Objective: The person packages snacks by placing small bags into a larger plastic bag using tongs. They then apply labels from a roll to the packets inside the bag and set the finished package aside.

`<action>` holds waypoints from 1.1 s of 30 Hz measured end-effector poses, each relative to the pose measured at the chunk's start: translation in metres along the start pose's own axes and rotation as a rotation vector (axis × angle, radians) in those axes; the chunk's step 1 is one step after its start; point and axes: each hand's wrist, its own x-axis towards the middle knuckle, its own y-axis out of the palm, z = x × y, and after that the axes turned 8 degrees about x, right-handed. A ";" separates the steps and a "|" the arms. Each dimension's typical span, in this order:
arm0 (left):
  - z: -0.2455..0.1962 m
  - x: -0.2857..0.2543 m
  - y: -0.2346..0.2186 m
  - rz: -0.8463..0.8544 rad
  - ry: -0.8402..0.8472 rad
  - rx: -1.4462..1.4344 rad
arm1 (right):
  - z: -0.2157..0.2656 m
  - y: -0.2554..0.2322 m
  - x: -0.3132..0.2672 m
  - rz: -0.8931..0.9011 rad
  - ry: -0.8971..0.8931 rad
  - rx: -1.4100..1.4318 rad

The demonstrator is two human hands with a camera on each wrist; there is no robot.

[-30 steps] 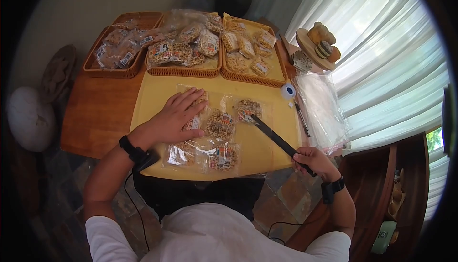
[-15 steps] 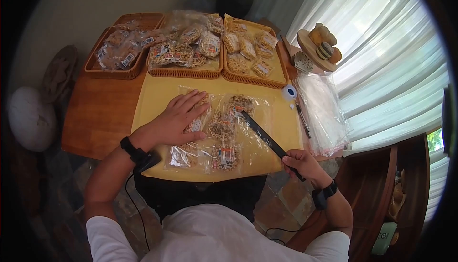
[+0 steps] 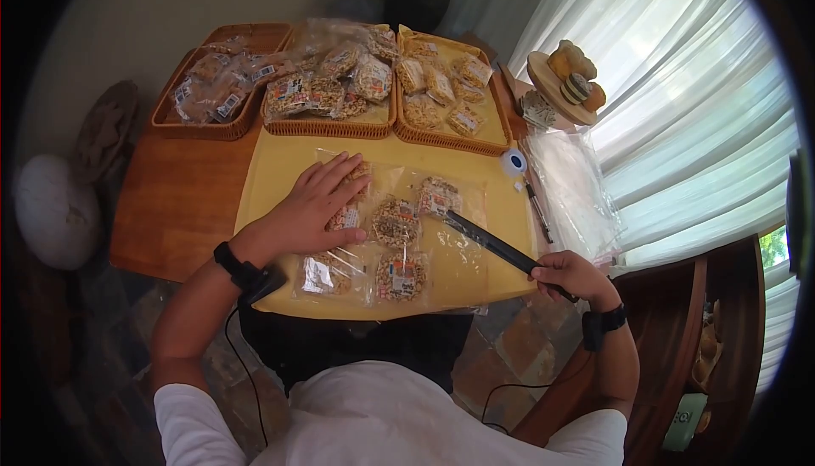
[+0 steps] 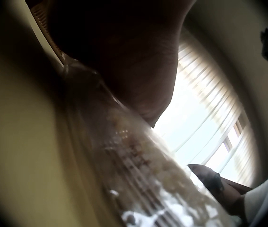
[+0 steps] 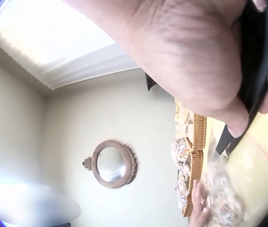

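Observation:
My left hand point(image 3: 307, 211) lies flat with fingers spread over a wrapped puffed-grain snack on the left side of a large clear plastic bag point(image 3: 463, 262). Beside its thumb sits another wrapped snack point(image 3: 396, 221), and two more lie nearer the front edge. At the right, my right hand point(image 3: 576, 276) grips the end of long black tongs point(image 3: 501, 249). Their tip touches the upper right wrapped snack point(image 3: 438, 195). In the right wrist view the thumb and fingers wrap around the tongs point(image 5: 254, 71). The palm hides most of the work in the left wrist view.
Wicker trays point(image 3: 331, 130) of packaged snacks line the back of the table. A roll of tape point(image 3: 513, 163), a pen point(image 3: 538, 211) and a stack of clear bags point(image 3: 577, 203) lie along the right edge. Behind them stands a wooden board point(image 3: 552, 84) with bread-shaped items.
The tongs swung left, carrying the upper right snack up and left, then moved back right with the snack beside the tip. The left hand has stayed in place.

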 end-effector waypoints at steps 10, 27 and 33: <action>-0.001 0.000 0.001 0.023 0.014 0.004 | -0.021 0.028 0.037 0.025 -0.146 0.060; 0.000 -0.003 0.010 -0.021 -0.010 0.040 | 0.006 0.004 0.013 0.189 -0.092 -0.185; 0.000 0.000 0.012 -0.025 -0.008 0.031 | 0.005 0.006 0.021 0.206 -0.059 -0.177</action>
